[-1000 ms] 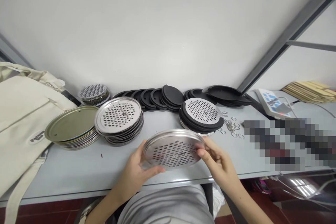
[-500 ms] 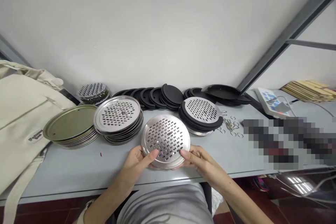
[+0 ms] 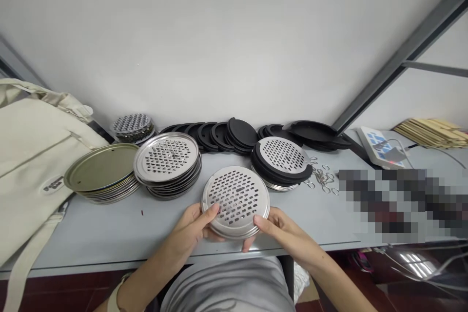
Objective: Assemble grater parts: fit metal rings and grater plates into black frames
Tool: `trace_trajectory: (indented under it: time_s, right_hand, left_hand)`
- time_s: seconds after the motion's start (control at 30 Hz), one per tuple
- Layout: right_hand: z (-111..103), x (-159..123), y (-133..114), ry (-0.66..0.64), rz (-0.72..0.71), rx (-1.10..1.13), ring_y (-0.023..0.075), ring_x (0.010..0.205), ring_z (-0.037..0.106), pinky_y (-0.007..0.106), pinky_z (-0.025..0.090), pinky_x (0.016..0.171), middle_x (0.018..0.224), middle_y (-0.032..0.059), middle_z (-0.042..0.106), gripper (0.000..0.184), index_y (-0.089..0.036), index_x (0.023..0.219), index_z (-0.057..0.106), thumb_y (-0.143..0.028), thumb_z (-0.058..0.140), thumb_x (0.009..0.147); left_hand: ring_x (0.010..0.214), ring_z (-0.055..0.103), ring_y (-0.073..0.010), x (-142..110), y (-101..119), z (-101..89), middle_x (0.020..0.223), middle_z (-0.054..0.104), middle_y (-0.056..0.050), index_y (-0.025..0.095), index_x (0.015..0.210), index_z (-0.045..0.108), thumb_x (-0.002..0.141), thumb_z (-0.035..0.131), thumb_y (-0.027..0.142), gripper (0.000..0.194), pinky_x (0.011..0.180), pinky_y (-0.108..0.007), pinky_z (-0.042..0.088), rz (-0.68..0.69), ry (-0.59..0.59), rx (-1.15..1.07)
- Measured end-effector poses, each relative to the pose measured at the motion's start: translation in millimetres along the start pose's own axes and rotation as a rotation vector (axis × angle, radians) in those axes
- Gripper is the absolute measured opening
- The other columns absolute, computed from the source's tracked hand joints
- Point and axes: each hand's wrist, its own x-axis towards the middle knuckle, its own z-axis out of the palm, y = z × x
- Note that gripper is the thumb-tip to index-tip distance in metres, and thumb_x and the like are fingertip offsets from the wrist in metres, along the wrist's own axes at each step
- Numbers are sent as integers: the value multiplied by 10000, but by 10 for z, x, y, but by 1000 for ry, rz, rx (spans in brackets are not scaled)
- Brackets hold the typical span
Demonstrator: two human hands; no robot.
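Observation:
Between both hands, over the table's front part, is a round silver metal plate [image 3: 234, 197] with rows of slots; its rim looks layered. My left hand [image 3: 197, 222] grips the plate's left edge, thumb on top and fingers underneath. On the right edge, my right hand [image 3: 276, 229] holds it the same way. Left of the plate stands a stack of silver trays [image 3: 179, 184] topped by a slotted disc [image 3: 166, 156]. Just behind on the right, another slotted disc [image 3: 283, 153] sits in a black ring [image 3: 265, 170] on a stack.
Olive metal trays [image 3: 102, 170] are stacked at left, beside a cream bag [image 3: 32, 156]. Black discs [image 3: 243, 131] lean in a row along the wall. Small metal clips and rings [image 3: 323, 175] lie right. Farther right are a power strip [image 3: 382, 146] and yellowish padded envelopes [image 3: 431, 131].
The slotted plate has tilted from edge-on to facing up toward me, then shifted slightly right and down. Both hands have kept hold of it, moving to its lower sides.

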Motion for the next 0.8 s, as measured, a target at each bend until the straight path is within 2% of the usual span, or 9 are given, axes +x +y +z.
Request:
trace_trajectory:
  time_s: [0.07, 0.13, 0.2, 0.27, 0.37, 0.5, 0.63, 0.73, 0.8]
  right_hand:
    - [-25, -5, 40, -19, 14, -13, 208, 728, 683, 353, 487, 856, 691, 79, 725, 552, -124, 774, 730, -582, 456, 914]
    - [-58, -3, 103, 20, 34, 7, 180, 648, 658, 322, 499, 788, 589, 63, 677, 612, -125, 648, 701, -589, 416, 928]
    - [-84, 8, 169, 64, 63, 70, 144, 517, 594, 294, 501, 695, 453, 25, 576, 627, -137, 503, 628, -553, 441, 934]
    - [-97, 25, 223, 66, 92, 168, 108, 395, 492, 274, 486, 588, 367, -16, 476, 604, -147, 443, 569, -510, 496, 920]
    - [-94, 53, 276, 76, 99, 299, 74, 319, 385, 249, 455, 507, 319, -49, 401, 566, -151, 416, 534, -452, 557, 895]
    - [-84, 81, 316, 76, 90, 361, 64, 311, 402, 237, 469, 531, 306, -50, 404, 559, -148, 403, 523, -420, 570, 890]
    - [-73, 104, 311, 90, 153, 372, 54, 277, 391, 215, 470, 456, 318, -59, 427, 552, -139, 482, 559, -531, 560, 869]
    - [-76, 118, 272, 107, 233, 342, 66, 280, 411, 200, 456, 374, 339, -63, 437, 539, -139, 542, 559, -596, 581, 829]
    - [-99, 118, 244, 89, 263, 314, 73, 300, 441, 206, 478, 373, 369, -63, 460, 529, -145, 582, 549, -620, 583, 813]
  left_hand:
    - [684, 609, -132, 2, 8, 3, 800, 667, -71, 98, 878, 653, 846, 648, 424, 328, 578, -225, 565, -17, -17, -24]
    - [659, 596, -125, -8, 40, 19, 759, 648, -60, 94, 864, 649, 843, 654, 414, 321, 550, -213, 555, -31, -15, -25]
    - [635, 580, -117, -26, 80, 43, 732, 633, -51, 90, 872, 646, 839, 661, 405, 317, 514, -198, 539, -38, 2, -17]
    - [623, 570, -114, -40, 112, 63, 716, 623, -43, 91, 864, 642, 828, 674, 405, 318, 492, -192, 530, -41, 17, -10]
    - [608, 566, -113, -39, 127, 76, 686, 609, -29, 98, 830, 633, 804, 694, 421, 330, 473, -190, 526, -39, 33, -5]
    - [607, 575, -116, -14, 115, 64, 684, 617, -24, 99, 876, 645, 800, 695, 433, 346, 473, -192, 528, -23, 47, 19]
    - [686, 617, -139, 5, 83, 23, 858, 684, -91, 87, 996, 656, 828, 656, 459, 408, 526, -209, 549, -45, 20, 25]
    - [755, 643, -155, 13, 56, -19, 977, 689, -119, 98, 1094, 634, 849, 634, 455, 433, 594, -234, 572, -56, 15, 22]
    - [803, 654, -166, 21, 43, -42, 1024, 685, -129, 105, 1137, 618, 859, 626, 445, 439, 637, -244, 577, -65, 20, 11]
